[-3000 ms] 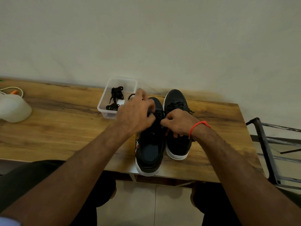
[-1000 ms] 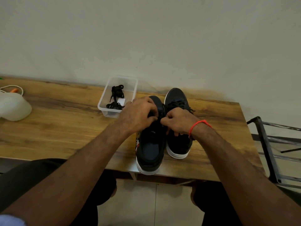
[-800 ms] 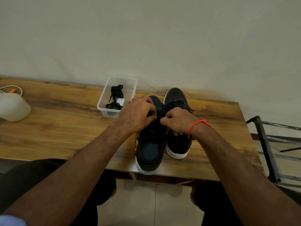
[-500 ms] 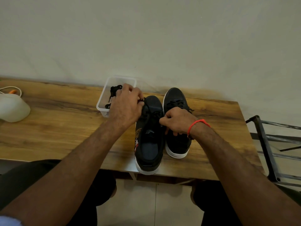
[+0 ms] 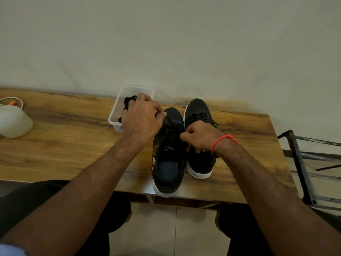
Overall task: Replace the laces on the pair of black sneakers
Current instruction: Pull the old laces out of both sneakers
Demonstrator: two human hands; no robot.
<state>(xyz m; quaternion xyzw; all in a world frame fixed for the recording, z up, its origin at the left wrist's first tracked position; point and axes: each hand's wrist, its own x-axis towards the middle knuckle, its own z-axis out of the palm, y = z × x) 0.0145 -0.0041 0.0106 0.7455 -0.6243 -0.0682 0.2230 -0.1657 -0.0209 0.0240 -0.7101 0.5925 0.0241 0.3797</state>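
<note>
Two black sneakers with white soles stand side by side on the wooden table (image 5: pixel 64 145), heels toward me. The left sneaker (image 5: pixel 168 163) sits nearer the front edge; the right sneaker (image 5: pixel 198 111) stands further back with its lace still in. My left hand (image 5: pixel 142 121) is up over the left sneaker's toe end, pinching a black lace that runs down to the shoe. My right hand (image 5: pixel 200 135), with a red thread at the wrist, pinches the lace at the left sneaker's eyelets. A clear plastic tub (image 5: pixel 118 115) behind my left hand holds black laces (image 5: pixel 129 99).
A white rounded object (image 5: pixel 13 121) with a white cable lies at the table's far left. A dark metal frame (image 5: pixel 302 163) stands beyond the table's right edge. A plain wall runs behind the table. My legs are under the front edge.
My left hand has moved up and to the left, away from the eyelets, drawing the lace out with it. My right hand has stayed at the left sneaker.
</note>
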